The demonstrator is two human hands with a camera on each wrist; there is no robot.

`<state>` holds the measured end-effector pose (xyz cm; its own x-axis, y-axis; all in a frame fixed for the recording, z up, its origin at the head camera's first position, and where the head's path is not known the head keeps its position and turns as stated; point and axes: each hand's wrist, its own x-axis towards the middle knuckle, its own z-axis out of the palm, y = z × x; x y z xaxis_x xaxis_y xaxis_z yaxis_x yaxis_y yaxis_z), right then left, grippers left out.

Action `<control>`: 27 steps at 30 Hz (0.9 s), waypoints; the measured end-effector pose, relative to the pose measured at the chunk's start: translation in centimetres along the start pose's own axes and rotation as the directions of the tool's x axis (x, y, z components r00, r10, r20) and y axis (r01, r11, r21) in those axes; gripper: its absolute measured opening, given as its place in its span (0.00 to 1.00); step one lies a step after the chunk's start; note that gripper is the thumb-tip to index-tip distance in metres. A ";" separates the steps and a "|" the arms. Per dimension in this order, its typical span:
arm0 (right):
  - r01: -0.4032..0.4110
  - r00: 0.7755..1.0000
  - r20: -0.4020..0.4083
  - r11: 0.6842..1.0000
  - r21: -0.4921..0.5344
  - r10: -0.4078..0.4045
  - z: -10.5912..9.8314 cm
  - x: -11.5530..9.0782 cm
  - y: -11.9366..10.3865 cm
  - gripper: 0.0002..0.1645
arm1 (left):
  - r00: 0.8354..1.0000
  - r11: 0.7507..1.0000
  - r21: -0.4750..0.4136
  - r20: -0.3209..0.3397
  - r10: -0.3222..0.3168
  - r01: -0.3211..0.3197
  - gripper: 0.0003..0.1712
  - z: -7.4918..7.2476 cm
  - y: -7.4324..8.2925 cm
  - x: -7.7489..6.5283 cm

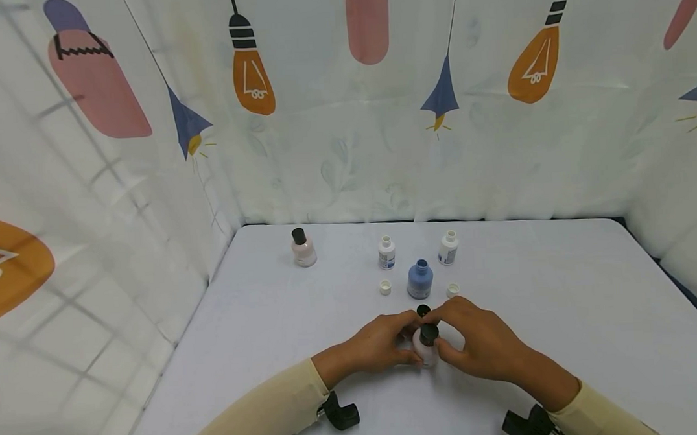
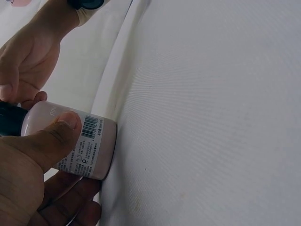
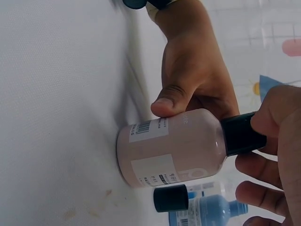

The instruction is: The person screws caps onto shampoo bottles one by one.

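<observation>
A pale pink bottle with white printed labels stands on the white table. My left hand holds it round the body, with the thumb across the barcode label in the left wrist view. My right hand pinches the bottle's black cap between thumb and fingers. The cap sits on the bottle's neck. Just behind, a loose black cap lies on the table near an uncapped blue bottle.
Two small white bottles without caps stand farther back, and two white caps lie in front of them. Another pink bottle with a black cap stands at the back left. Printed white curtains surround the table.
</observation>
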<state>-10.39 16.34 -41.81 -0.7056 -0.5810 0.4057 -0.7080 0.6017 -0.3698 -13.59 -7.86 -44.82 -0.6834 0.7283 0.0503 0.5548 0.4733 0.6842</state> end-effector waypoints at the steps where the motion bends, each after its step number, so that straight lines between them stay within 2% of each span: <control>1: 0.000 1.000 -0.001 1.000 0.000 0.000 0.0 0.0 0.0 0.25 | 1.000 1.000 0.003 0.000 0.001 -0.001 0.30 0.0 0.0 0.0; 19: -0.016 0.999 0.028 1.000 0.001 0.015 0.0 0.1 -0.1 0.26 | 1.000 1.000 0.027 -0.003 -0.007 0.007 0.31 0.1 0.0 0.0; 27: -0.014 1.000 0.011 1.000 0.008 0.014 0.0 0.0 -0.2 0.25 | 1.000 1.000 0.021 0.002 -0.005 0.005 0.30 0.1 0.0 0.1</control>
<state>-10.29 16.27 -41.72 -0.7158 -0.5785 0.3910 -0.6981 0.6054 -0.3823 -13.62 -7.76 -44.89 -0.6857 0.7265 0.0454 0.5608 0.4875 0.6692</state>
